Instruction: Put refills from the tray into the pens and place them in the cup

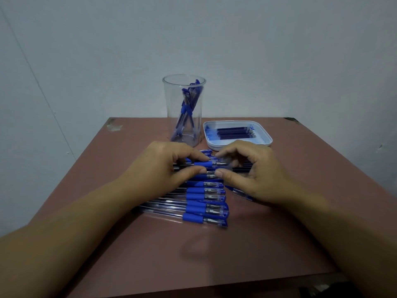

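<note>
I'm judging this well under half done: a few finished pens (186,104) are leaning inside the cup (169,108) by the far edge of the surface (214,254), while a long row of pens (204,203) is waiting mid-surface, w/ refills (234,133) lying in the tray (267,137) just right of the cup. Left hand (169,166) is pinching one pen (203,164) by its blue grip. Right hand (255,171) is curling round the tip end, can't tell if it's gripping. Room is lying open toward the near edge and both sides; cup and tray are crowding the far side, near the knuckles.
</note>
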